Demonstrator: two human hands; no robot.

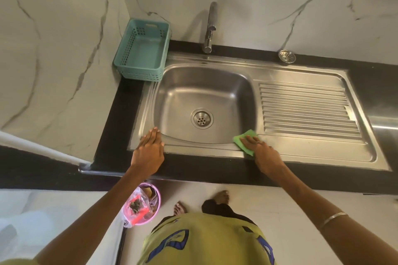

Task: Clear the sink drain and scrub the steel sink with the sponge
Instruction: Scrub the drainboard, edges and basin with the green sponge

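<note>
Nearest you, at 6 o'clock from the bowl, your left hand [150,146] lies flat on the front rim of the sink [312,153], fingers straight and together, holding nothing. If that rim is wet, the bracing palm could slide and throw your weight forward.

Your right hand [261,153] presses the green sponge [245,139] onto the rim at about 4 o'clock of the bowl, fingers spread over it rather than curled around it. With no real grip, a hard stroke could, I judge, flick the sponge into the bowl or off the front edge.

Further in, the drain [201,118] sits open at the bowl's centre, its strainer [286,57] resting on the back ledge at about 1 o'clock. Any loosened grit could wash straight down. At 12 o'clock, the tap [210,28] overhangs the bowl, so a long reach risks knocking it.
</note>
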